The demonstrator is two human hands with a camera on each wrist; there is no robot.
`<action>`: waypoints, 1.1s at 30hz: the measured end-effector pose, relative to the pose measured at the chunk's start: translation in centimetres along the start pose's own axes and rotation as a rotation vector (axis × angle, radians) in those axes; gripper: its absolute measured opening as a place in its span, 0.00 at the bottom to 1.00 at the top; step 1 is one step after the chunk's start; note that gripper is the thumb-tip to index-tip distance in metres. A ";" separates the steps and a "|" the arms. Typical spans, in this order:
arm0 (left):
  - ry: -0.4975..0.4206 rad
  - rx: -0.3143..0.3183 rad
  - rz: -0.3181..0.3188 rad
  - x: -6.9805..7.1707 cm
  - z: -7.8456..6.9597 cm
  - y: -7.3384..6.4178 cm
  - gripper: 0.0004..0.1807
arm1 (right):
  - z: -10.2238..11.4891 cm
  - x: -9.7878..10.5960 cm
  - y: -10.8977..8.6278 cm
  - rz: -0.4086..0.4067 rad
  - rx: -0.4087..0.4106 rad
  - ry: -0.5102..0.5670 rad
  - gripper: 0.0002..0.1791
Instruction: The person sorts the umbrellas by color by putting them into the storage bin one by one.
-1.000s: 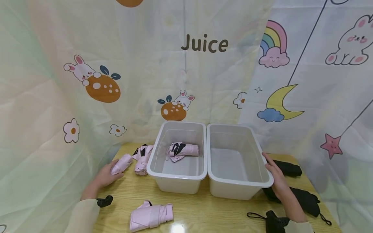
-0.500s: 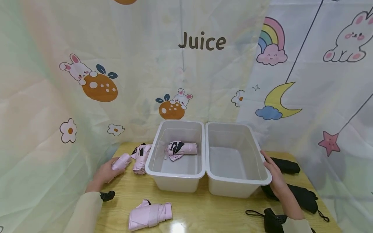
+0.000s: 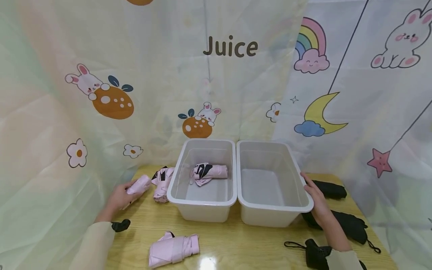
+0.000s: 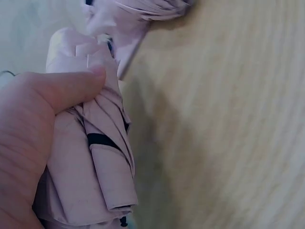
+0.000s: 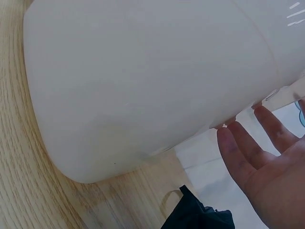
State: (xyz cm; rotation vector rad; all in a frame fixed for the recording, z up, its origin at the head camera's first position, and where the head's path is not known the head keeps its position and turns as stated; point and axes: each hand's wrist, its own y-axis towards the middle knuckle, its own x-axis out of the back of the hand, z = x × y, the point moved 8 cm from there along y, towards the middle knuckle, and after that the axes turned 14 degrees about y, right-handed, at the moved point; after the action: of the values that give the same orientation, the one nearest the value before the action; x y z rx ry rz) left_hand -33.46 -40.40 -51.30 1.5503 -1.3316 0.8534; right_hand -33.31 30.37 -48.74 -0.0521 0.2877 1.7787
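Left of the left bin (image 3: 207,213), the left hand (image 3: 119,197) is slightly raising the folded pink umbrella (image 3: 139,184) it is gripping; pick-up is seemingly starting. The right hand (image 3: 316,198) is touching the right bin (image 3: 264,218), fingers extended.

Looks like a small curtained-off nook; can't tell whether in a home, shop or office. Walled in at back and both sides by creased printed cloth (image 3: 155,48), hung close around a wood-grain table (image 3: 243,249). Decorated nursery-style: rabbits (image 3: 403,47), oranges (image 3: 113,105), flowers (image 3: 79,153), rainbow (image 3: 317,33), moon (image 3: 315,110), star (image 3: 380,162), plus the word "Juice" (image 3: 231,47) in big dark letters on the back.
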 end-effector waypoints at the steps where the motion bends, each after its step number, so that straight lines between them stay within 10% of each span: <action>1: -0.005 -0.021 -0.001 0.4 -0.3 0.3 0.37 | 0.1 0.1 0.0 0.002 0.003 0.001 0.29; 11: -0.075 -0.105 0.040 5.0 -3.8 2.8 0.35 | 0.1 0.0 -0.1 0.015 0.017 0.021 0.29; 22: -0.017 -0.241 -0.037 10.4 -11.2 5.6 0.34 | 0.2 0.1 0.3 0.014 0.016 0.022 0.29; 33: 0.027 -0.369 0.049 11.5 -19.8 8.0 0.33 | 0.1 0.1 0.2 0.011 0.017 0.015 0.29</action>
State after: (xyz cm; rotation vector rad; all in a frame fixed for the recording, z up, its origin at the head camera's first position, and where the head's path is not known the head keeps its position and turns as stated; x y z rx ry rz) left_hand -38.23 -26.31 -32.13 1.2192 -1.4201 0.6134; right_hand -33.52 30.41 -48.64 -0.0517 0.3147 1.7874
